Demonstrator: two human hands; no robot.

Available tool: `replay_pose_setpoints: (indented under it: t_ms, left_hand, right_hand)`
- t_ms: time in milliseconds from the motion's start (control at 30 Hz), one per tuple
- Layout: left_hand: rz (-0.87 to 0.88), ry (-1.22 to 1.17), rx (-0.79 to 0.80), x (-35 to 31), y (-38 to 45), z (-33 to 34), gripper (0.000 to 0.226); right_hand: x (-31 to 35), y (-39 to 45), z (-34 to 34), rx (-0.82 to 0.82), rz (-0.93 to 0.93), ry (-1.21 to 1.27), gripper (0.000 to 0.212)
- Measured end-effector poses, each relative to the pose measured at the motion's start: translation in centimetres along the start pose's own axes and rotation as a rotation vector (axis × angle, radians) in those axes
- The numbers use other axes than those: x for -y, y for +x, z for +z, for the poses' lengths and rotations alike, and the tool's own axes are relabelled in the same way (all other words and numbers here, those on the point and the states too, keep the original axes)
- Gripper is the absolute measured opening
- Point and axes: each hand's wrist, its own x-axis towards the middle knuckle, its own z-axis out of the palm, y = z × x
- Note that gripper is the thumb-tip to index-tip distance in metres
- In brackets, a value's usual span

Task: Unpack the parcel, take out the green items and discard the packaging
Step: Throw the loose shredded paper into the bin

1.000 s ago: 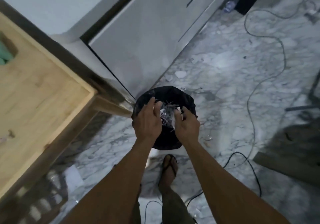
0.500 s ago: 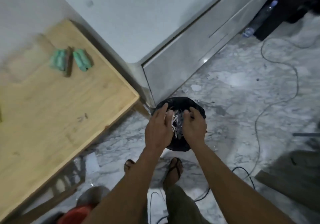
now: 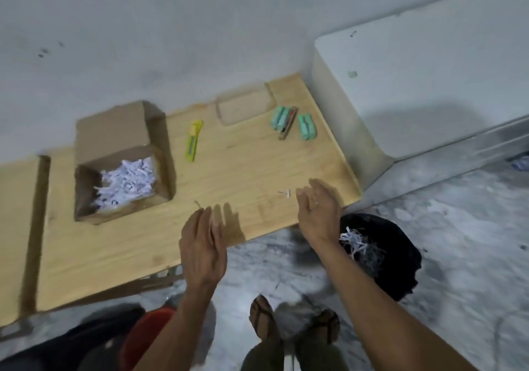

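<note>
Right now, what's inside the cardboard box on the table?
The cardboard box is open and holds a heap of white shredded paper. Whatever may lie under the shreds is covered and cannot be seen.

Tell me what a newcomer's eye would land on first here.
Two bare hands, the left hand and the right hand, hang open and empty over the near edge of the wooden table. On the table's left an open cardboard box brims with white shredded paper. Far right lie the green items; a black bin bag sits on the floor.
</note>
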Motion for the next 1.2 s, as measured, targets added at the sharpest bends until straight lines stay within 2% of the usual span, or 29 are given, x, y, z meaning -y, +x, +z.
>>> replay_pose_setpoints:
  t_ms: [100,200,333,433,533,600,667,733,833,900,1033,1200]
  left_hand:
    - [0.054,0.106,-0.009,5.6,0.9,-0.7,0.041]
    - [0.149,0.159,0.047,9.2,2.1,-0.1,0.035]
    - [0.049,0.228,0.046,10.1,2.8,0.7,0.042]
    - [-0.016,0.238,0.052,9.2,2.8,0.7,0.054]
    - [-0.077,0.235,0.067,9.0,2.8,0.9,0.065]
    - [-0.112,0.249,0.074,9.3,2.8,1.3,0.063]
    - [-0.120,0.268,0.078,9.5,2.8,1.6,0.058]
    - [-0.133,0.276,0.090,9.8,2.9,1.8,0.056]
    - [-0.139,0.277,0.098,9.7,2.9,1.7,0.058]
    - [-0.136,0.272,0.104,9.6,2.9,1.7,0.060]
    - [-0.127,0.307,0.089,9.7,2.8,1.8,0.055]
    - [-0.130,0.286,0.112,9.4,2.9,1.5,0.060]
  right_hand:
    - [-0.5,0.5,3.1,0.015,-0.024,-0.145,0.051]
    - [-1.7,1.0,5.1,-0.048,-0.075,-0.276,0.052]
    - [-2.8,1.7,6.8,-0.156,-0.206,-0.273,0.020]
    - [-3.6,2.0,7.5,-0.193,-0.245,-0.356,0.016]
    - [-2.3,1.9,8.8,-0.114,-0.239,-0.386,0.022]
    - [-0.2,1.4,10.5,-0.017,-0.254,-0.377,0.022]
    - [1.7,0.6,12.4,0.027,-0.364,-0.373,0.026]
    - [2.8,0.2,13.9,0.072,-0.370,-0.337,0.024]
    - [3.2,0.2,14.5,0.039,-0.322,-0.274,0.017]
    - [3.3,0.3,14.0,0.025,-0.303,-0.238,0.023]
    - [2.8,-0.3,14.1,0.099,-0.327,-0.244,0.041]
    - [1.9,-0.4,15.1,0.022,-0.403,-0.225,0.019]
